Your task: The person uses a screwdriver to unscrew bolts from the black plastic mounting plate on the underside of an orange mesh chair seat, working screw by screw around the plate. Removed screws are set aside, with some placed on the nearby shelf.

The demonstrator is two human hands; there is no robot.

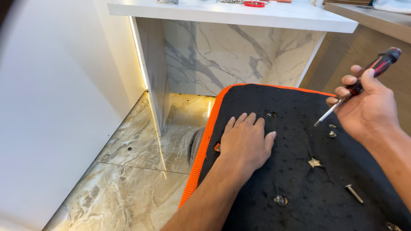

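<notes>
Both hands are working: your left hand (247, 141) is lying flat, empty, steadying the stiff, fabric-covered seat base (299, 171), while your right hand (366, 109) is gripping the light, rigid screwdriver (364, 82) by its handle.

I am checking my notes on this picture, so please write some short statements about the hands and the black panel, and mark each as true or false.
1. The left hand lies flat on the black fabric panel. True.
2. The right hand holds a hammer. False: it holds a screwdriver with a red and black handle.
3. A loose bolt lies on the panel. True.
4. The panel's edging is blue. False: it is orange.
</notes>
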